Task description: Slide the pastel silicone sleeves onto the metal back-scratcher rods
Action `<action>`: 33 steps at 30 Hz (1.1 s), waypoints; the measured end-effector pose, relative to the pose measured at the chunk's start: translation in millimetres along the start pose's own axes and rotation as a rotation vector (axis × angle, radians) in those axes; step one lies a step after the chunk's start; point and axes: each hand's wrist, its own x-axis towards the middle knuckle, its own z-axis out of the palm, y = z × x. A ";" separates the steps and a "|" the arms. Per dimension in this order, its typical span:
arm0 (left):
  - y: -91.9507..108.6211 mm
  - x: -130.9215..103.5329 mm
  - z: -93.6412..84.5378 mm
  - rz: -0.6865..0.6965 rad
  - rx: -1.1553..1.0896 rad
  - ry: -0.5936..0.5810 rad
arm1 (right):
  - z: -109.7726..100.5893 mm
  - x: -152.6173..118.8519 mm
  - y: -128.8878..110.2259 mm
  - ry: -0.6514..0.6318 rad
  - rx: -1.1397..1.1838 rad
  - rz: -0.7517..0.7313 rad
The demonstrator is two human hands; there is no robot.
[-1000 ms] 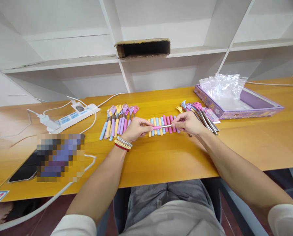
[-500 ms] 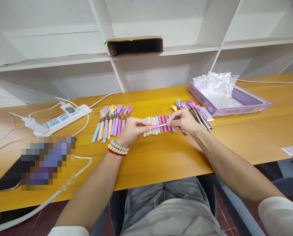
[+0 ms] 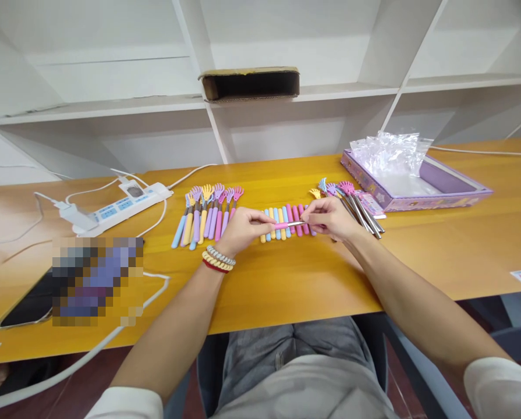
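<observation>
Both hands are over the middle of the table, working on one piece. My left hand [image 3: 243, 230] is closed, pinching a pink handle [image 3: 280, 226] between thumb and fingers. Out of its right end comes a thin metal rod [image 3: 296, 223], and my right hand [image 3: 330, 217] pinches the far end of that rod. Just behind and beneath lies a row of loose handles [image 3: 278, 234] in yellow, blue, pink and purple. Left of my left hand are several back scratchers [image 3: 203, 218] with coloured handles and claw heads. Beyond my right hand lie metal rods with claw heads [image 3: 360, 214], partly hidden by it.
A purple box lid or tray [image 3: 439, 202] with clear plastic bags [image 3: 389, 157] stands at the back right. On the left are a white power strip [image 3: 124, 205] with cables and a dark phone [image 3: 28, 302] beside a blurred patch. An open cardboard box [image 3: 249, 84] sits on the shelf.
The view has shifted slightly, so everything appears a little further right. Both hands keep their grip, and slightly more of the metal rod shows between them.
</observation>
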 end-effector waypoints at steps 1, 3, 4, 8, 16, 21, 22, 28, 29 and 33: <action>-1.8 1.0 -0.5 -0.007 -0.002 -0.015 | -0.2 0.3 0.6 -0.005 0.020 0.015; -4.2 2.3 -0.9 -0.020 0.011 -0.037 | -1.0 1.3 2.2 -0.016 0.055 0.051; -4.9 2.6 -0.7 -0.027 0.021 -0.045 | -1.6 2.1 3.2 -0.013 0.069 0.067; -7.1 3.2 0.2 -0.034 0.054 -0.071 | -3.7 4.9 6.9 0.031 0.121 0.142; -9.1 3.2 0.4 0.135 0.337 -0.094 | -7.4 8.2 2.4 0.097 0.121 0.162; -7.8 1.7 -1.1 0.364 0.669 -0.042 | -11.2 10.1 -0.7 0.141 0.113 0.178; -8.8 1.7 -1.4 0.389 0.714 -0.041 | -11.3 10.3 -0.8 0.144 0.113 0.185; -16.2 2.3 -0.4 0.488 0.825 -0.067 | -9.6 8.3 -0.4 0.037 0.176 0.177; -16.6 2.5 -0.6 0.496 0.828 -0.075 | -9.5 7.6 -0.7 0.000 0.190 0.165; -16.9 3.8 -5.5 0.475 0.841 -0.039 | -11.9 5.8 -2.7 -0.066 0.239 0.095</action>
